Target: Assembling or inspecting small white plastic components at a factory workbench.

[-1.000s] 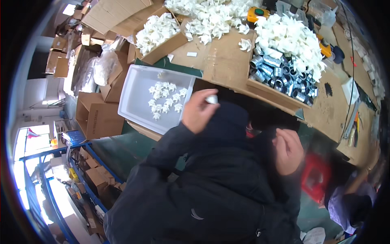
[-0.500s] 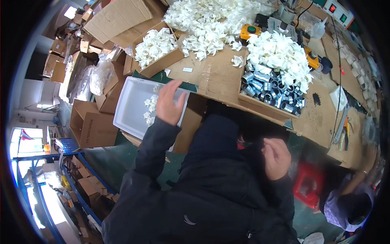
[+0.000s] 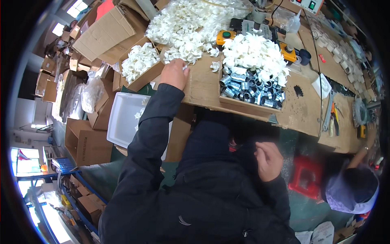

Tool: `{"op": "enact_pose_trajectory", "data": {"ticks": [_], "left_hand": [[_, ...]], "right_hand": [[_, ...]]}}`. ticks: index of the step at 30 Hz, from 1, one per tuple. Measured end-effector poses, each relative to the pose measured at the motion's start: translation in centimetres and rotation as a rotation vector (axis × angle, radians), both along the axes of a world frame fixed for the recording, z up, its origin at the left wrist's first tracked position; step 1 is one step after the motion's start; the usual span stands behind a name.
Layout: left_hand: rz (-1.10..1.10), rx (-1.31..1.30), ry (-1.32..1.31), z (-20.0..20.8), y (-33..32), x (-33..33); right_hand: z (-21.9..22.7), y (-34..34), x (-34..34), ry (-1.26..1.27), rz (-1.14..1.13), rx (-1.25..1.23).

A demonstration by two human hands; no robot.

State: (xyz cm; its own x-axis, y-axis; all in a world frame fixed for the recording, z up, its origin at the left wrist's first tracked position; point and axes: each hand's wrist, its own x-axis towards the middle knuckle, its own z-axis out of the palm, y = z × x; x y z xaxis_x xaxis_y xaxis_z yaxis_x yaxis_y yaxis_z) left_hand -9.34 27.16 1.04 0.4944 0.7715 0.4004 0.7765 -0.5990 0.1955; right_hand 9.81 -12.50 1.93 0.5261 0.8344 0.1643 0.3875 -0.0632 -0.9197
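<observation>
My left hand (image 3: 174,74) reaches over the cardboard-covered table, its fingers drawn together. A small white piece (image 3: 185,67) shows between the thumb and the fingertips; its full shape is hidden. Close by lie loose white petal-shaped plastic parts (image 3: 183,52) and a cardboard box of the same parts (image 3: 140,61). Above my lap, my right hand (image 3: 269,161) is loosely curled, with nothing visible in it. To its far side a shallow carton (image 3: 248,103) holds shiny metal sleeves (image 3: 254,87) under a heap of white parts (image 3: 254,53).
Left of my arm stands a white plastic tub (image 3: 122,118) with a few white parts. Yellow button boxes (image 3: 287,52) flank a fixture behind the carton. Tools (image 3: 333,118) lie at right. A red stool (image 3: 304,177) and another person (image 3: 351,189) are at lower right.
My left hand has moved from above the white tub to the table, and its spread fingers have closed. The view has shifted; my right hand stays curled above my lap.
</observation>
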Motion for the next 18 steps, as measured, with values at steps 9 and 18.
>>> {"op": "enact_pose_trajectory", "data": {"ticks": [9, 18], "left_hand": [[-0.15, -0.122, -0.074, -1.0, -0.8, -0.7], [-0.151, -0.08, 0.001, -2.0, 0.6, -3.4]], "right_hand": [[-0.1, 0.1, 1.2, -0.021, -0.043, 0.015], [-0.8, 0.5, 9.0, -0.175, -0.307, 0.073]]}}
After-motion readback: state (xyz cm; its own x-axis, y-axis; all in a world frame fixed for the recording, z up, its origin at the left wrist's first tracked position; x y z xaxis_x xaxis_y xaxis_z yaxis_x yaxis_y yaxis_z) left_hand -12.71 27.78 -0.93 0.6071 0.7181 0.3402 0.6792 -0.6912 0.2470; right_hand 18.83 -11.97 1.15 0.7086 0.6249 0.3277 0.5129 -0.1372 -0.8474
